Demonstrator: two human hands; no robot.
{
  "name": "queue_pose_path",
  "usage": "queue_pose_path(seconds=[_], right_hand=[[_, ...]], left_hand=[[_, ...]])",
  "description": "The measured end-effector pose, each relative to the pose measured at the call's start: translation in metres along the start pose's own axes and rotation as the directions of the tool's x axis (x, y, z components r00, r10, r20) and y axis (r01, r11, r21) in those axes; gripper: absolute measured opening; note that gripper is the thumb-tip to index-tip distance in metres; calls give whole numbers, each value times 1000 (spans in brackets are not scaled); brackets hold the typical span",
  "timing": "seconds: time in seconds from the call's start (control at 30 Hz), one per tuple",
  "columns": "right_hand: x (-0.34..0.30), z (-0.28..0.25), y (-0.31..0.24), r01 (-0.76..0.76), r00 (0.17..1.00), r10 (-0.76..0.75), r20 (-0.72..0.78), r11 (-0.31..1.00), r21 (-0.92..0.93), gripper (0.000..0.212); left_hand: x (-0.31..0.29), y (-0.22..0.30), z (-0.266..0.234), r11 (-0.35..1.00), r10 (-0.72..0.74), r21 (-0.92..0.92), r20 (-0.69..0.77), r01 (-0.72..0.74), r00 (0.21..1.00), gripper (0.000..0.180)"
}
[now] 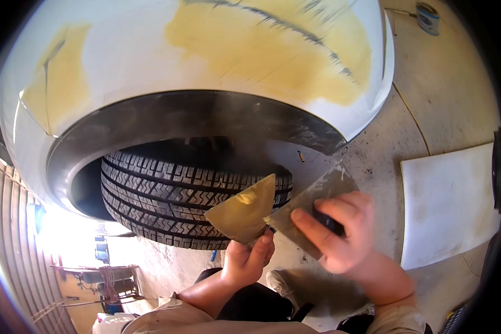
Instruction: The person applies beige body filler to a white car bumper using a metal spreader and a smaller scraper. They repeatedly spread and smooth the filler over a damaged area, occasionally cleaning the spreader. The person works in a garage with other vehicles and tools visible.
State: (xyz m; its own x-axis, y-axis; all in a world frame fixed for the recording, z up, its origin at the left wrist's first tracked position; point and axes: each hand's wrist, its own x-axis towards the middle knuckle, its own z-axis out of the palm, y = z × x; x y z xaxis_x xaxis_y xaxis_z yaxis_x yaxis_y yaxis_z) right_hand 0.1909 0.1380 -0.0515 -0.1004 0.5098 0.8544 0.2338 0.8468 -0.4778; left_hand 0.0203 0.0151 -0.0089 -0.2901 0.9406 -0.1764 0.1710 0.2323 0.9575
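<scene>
My left hand (246, 264) is closed on the handle of a putty knife (231, 219), its broad blade pointing up and coated with yellowish filler; a brighter dab sits near the upper edge. My right hand (344, 234) grips a wider filler spreader (298, 214) by its dark handle, fingers stretched over the blade. The spreader's left corner meets or nearly meets the knife's blade; which, I cannot tell. Beyond both hands, a white car body (131, 61) carries a large yellow filler patch (261, 58) with dark scratch-like streaks, plus a smaller patch (61, 83) at left.
A black tyre (167, 200) stands under the dark wheel-arch trim (200, 114), just behind the knife. On the floor at right lies a white panel (448, 206). A small can (427, 19) stands at far right. My shoe (281, 285) shows below my hands.
</scene>
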Motion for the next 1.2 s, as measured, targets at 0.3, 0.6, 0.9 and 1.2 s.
queue_pose_path(seconds=[0.3, 0.6, 0.9, 1.2], right_hand=[[3, 17, -13, -11, 987, 8, 160, 1000, 13, 53], [15, 1, 20, -269, 826, -73, 559, 821, 504, 46], [65, -88, 102, -934, 358, 197, 913, 94, 346, 17], [-12, -103, 182, -369, 929, 368, 47, 929, 28, 35]], left_hand=[[-10, -9, -8, 997, -8, 81, 119, -1, 993, 9], [-9, 17, -33, 973, -116, -187, 104, 134, 988, 16], [-34, 1, -43, 972, -38, -208, 307, 106, 951, 25], [-21, 41, -73, 875, 414, 174, 214, -452, 884, 34]])
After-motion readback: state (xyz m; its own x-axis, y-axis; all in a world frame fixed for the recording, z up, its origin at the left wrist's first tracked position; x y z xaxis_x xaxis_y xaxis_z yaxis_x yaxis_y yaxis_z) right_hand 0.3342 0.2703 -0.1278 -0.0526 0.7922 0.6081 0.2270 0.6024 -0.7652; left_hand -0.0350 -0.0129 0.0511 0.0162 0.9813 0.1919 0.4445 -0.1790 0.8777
